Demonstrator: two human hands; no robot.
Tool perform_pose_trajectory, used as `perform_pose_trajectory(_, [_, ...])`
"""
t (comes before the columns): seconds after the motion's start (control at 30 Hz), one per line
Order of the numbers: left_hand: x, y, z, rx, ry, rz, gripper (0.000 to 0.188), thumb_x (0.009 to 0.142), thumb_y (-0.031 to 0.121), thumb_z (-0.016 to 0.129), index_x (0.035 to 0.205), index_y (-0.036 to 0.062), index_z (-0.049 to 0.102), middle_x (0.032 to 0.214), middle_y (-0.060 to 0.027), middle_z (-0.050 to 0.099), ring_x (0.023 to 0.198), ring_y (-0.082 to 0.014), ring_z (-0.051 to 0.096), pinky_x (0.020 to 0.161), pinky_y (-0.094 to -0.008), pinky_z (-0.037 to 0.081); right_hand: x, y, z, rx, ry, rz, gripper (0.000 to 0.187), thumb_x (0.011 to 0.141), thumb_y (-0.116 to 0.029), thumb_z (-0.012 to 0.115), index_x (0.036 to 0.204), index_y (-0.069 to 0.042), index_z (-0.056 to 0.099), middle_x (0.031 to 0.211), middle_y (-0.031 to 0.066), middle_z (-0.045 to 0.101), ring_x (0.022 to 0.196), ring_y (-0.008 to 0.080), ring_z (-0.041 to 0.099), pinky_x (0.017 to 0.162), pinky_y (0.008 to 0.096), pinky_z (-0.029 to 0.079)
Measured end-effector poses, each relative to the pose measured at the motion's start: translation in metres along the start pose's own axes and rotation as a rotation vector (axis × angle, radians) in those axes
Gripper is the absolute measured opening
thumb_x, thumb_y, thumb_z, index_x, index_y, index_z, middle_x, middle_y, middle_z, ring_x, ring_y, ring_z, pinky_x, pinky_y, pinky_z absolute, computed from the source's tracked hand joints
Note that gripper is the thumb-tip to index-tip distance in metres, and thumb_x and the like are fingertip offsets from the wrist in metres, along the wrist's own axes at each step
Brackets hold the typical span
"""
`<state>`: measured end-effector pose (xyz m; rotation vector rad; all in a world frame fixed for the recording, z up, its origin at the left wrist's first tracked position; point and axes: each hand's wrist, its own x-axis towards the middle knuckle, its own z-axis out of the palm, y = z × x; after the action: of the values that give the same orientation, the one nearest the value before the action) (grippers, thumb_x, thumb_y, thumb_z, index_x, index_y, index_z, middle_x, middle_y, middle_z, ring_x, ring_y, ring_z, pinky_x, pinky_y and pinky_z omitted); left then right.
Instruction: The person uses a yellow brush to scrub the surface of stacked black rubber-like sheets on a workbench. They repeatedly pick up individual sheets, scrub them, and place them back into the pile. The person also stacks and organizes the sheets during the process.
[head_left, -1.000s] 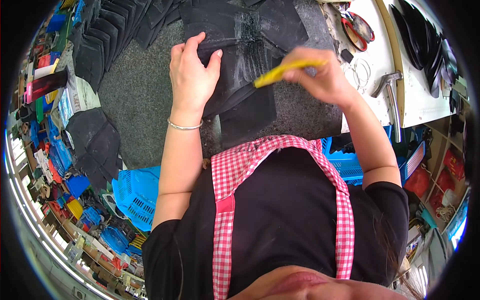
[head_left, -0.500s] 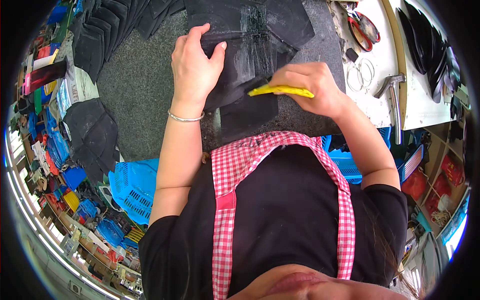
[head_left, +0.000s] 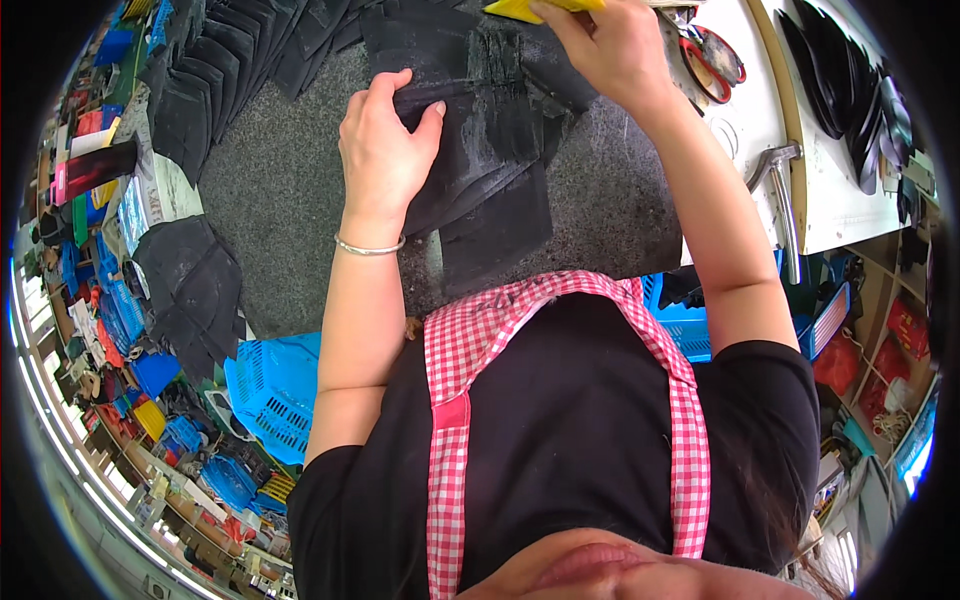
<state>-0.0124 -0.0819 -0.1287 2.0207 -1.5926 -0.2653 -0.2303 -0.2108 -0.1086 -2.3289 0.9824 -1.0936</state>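
Observation:
Several flat black sheet pieces [head_left: 505,130] overlap on a speckled dark grey work surface [head_left: 285,190], with glossy, streaky smears across their middle. My left hand [head_left: 385,150] rests on the left side of these pieces, thumb and forefinger spread apart, the other fingers partly hidden. At the top edge of the picture, my right hand [head_left: 622,55] is closed around a yellow-handled brush [head_left: 522,9]. The brush's working end cannot be made out here.
Fanned black pieces [head_left: 215,85] line the far left, and more black pieces [head_left: 187,280] lie at the near left. Red-handled scissors [head_left: 705,72] and a hammer [head_left: 785,205] lie on the right. Curved black pieces [head_left: 835,85] sit beyond. A blue basket [head_left: 272,390] stands below the left edge.
My right hand has moved away from me with the brush, from the near part of the black pieces to the top edge. My left hand stays nearly in place.

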Motion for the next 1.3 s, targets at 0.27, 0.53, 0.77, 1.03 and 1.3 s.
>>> perform_pose_trajectory(0.27, [0.001,-0.003,0.0,-0.028,-0.009,0.007,0.044,0.08,0.023,0.083,0.118,0.004,0.069,0.108,-0.0247,0.071,0.102,-0.0415,0.07,0.093,-0.0468,0.055,-0.093,-0.02,-0.036,0.245,-0.571,-0.106,0.02,0.085,0.0,0.076,0.104,-0.004,0.07,0.099,0.0142,0.073,0.093,0.0293,0.073,0.08,0.0349,0.058])
perform_pose_trajectory(0.53, [0.006,-0.002,0.002,-0.248,0.011,-0.115,0.056,0.077,0.014,0.087,0.124,0.0048,0.058,0.112,-0.02,0.071,0.102,-0.03,0.071,0.093,-0.0389,0.055,-0.078,-0.017,-0.029,0.031,-0.212,0.266,0.019,0.094,-0.021,0.072,0.104,-0.005,0.075,0.079,0.0138,0.07,0.061,0.0257,0.067,0.058,0.0361,0.051])
perform_pose_trajectory(0.77, [-0.018,-0.028,-0.007,-0.954,0.113,0.023,0.057,0.077,-0.005,0.084,0.124,0.005,0.053,0.117,-0.0065,0.06,0.107,-0.0145,0.06,0.096,-0.0302,0.052,-0.066,-0.024,-0.033,-0.031,-0.306,0.412,0.019,0.093,-0.021,0.071,0.103,-0.004,0.075,0.075,0.0171,0.068,0.061,0.0296,0.066,0.058,0.0391,0.05])
perform_pose_trajectory(1.03, [0.039,-0.125,-0.147,-0.919,0.395,0.07,0.057,0.081,-0.009,0.08,0.13,0.0066,0.054,0.12,-0.0088,0.062,0.108,-0.0192,0.064,0.099,-0.0335,0.053,-0.075,-0.025,-0.046,0.235,-0.137,0.482,0.014,0.098,-0.011,0.07,0.106,0.0,0.071,0.077,0.0002,0.063,0.069,0.0044,0.056,0.061,0.0225,0.044])
perform_pose_trajectory(1.3, [0.146,-0.342,-0.252,-0.49,0.349,-0.293,0.071,0.078,0.013,0.09,0.137,0.0005,0.052,0.126,-0.0159,0.065,0.114,-0.0252,0.065,0.101,-0.0367,0.053,-0.082,0.004,-0.075,0.302,0.053,0.549,0.02,0.099,-0.015,0.071,0.111,0.002,0.07,0.075,-0.0021,0.062,0.06,0.0043,0.052,0.054,0.021,0.039])
